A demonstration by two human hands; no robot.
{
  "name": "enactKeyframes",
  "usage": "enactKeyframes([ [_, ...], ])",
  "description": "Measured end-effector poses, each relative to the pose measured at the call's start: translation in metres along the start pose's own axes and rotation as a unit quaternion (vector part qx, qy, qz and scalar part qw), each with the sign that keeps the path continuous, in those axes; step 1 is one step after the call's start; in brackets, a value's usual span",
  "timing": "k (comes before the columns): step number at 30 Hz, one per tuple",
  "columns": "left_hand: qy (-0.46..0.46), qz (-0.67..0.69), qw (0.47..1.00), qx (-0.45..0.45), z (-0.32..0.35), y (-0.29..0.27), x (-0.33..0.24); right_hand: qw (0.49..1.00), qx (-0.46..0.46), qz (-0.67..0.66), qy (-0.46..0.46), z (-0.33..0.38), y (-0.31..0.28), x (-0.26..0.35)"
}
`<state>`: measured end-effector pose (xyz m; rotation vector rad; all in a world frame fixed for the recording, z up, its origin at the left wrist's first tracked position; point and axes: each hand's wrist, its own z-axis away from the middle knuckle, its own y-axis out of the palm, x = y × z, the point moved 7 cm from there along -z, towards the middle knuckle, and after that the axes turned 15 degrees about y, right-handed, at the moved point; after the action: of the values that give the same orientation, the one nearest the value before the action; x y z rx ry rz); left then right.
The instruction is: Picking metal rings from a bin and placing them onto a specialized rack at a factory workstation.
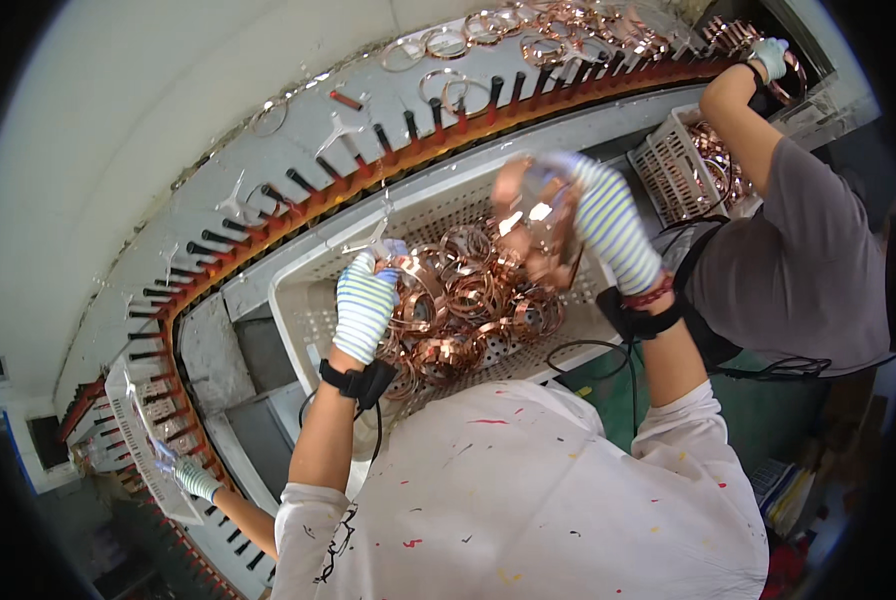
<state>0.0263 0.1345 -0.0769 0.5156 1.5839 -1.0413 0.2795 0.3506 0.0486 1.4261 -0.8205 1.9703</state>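
Note:
My left hand (363, 308), in a white striped glove, is closed at a white three-armed hanger (370, 240) above the crate's left part. Its fingertips are partly hidden behind the hanger and the copper rings around it. My right hand (606, 215), in the same kind of glove, is raised over the crate's right side and smeared by motion. It grips a bunch of shiny copper rings (538, 225), also blurred. Below both hands, a heap of loose copper rings (468, 295) lies in a perforated white plastic crate (293, 325).
A curved conveyor (268, 215) with upright black-tipped pegs runs behind the crate. More rings (448, 42) lie along its far side. At right, a co-worker's gloved hand (768, 58) is by rings, above another crate (673, 170). At left, another person's gloved hand (196, 478) touches a white basket (138, 430).

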Motion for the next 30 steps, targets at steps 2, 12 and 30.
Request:
enactKeyframes([
  [2,-0.009,0.018,1.000,-0.004,0.001,0.003,0.001,0.989,0.001,0.145,-0.038,-0.009,0.020,-0.047],
  [12,-0.027,0.014,0.999,0.026,0.002,0.000,-0.060,0.808,0.193,0.554,0.054,-0.007,0.075,-0.160],
  [30,0.040,0.000,0.992,-0.123,0.129,-0.080,-0.042,0.946,-0.116,-0.128,0.273,-0.221,-0.106,-0.031],
])
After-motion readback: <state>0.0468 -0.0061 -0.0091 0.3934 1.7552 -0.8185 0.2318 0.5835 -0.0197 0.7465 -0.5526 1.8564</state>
